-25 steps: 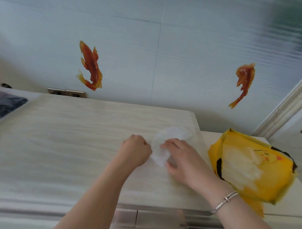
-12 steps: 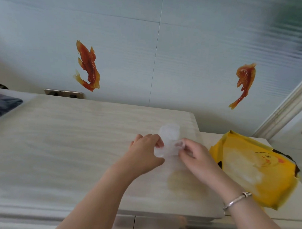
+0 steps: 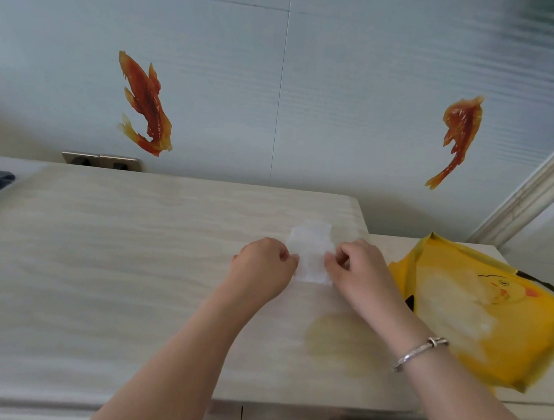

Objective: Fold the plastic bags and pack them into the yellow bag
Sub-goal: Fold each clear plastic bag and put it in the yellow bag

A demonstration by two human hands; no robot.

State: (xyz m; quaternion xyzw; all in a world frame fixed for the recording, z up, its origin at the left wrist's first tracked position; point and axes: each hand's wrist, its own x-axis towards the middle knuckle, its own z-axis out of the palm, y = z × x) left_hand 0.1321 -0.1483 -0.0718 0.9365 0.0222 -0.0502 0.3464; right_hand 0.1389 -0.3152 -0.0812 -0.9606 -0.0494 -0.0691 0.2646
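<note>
Soft, even daylight and a mildly blurred wide-angle view.

The scene is lit brightly but diffusely, with no harsh glare seen; only faint, soft-edged shadows are cast beneath the forearms onto the worktop [image 3: 110, 267]. Fine detail is smeared throughout, and the worktop grain is rendered as hazy streaks. The yellow bag [image 3: 485, 327] is washed pale in its middle by a sheen. Straight lines are bowed toward the frame edges, and the near bottom edge is noticeably out of focus.
</note>
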